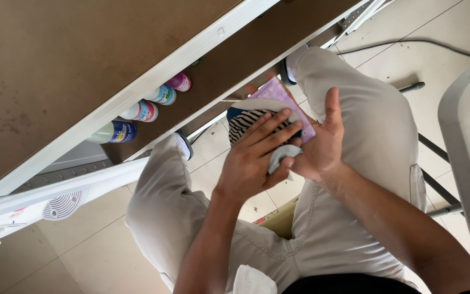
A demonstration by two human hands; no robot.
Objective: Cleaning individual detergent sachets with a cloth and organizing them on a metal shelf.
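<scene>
Head view: the person sits with both knees spread, looking down between their beige trousers (349, 163) at a small bundle of folded cloths (270, 117) held over the lap. The left hand (254, 158) lies flat on top of the bundle, fingers (270, 130) stretched across a black-and-white striped cloth (246, 124); its grip is closed on the bundle, with the thumb curled round a pale blue piece (278, 158) at the near edge. The right hand (319, 147) cups the bundle from the right and beneath, thumb pointing up toward the far side, so its grip also clasps the cloths. A lilac patterned cloth (284, 98) sticks out at the far right of the bundle, touching the right palm. To the far left, under the brown tabletop (55, 65), a row of colourful bottles (148, 106) stands on a lower shelf. A white fan (61, 204) sits at the near left on the tiled floor (99, 256). A white crumpled cloth (251, 280) rests on the near lap.
</scene>
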